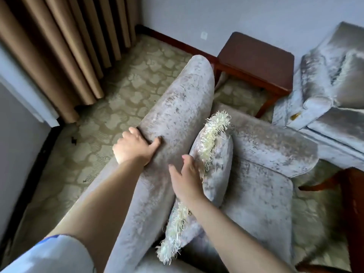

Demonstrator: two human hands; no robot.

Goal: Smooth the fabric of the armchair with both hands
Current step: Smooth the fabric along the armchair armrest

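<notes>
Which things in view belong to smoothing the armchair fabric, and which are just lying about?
Job:
armchair, worked at its backrest
left hand, curled over the backrest's far edge
right hand, fingers straight on the backrest's front

Lying about:
fringed cushion, leaning on the backrest
wooden side table
second armchair
curtain

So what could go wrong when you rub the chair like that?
1. The right hand lies flat right beside the cushion, which stands on edge against the armchair back; a sweep could tip it onto the seat.
2. That hand is close to the cushion's loose fringe and might snag the threads.
3. The left hand curls over the back's far edge; pulling there could bunch the fabric instead of smoothing it.
</notes>
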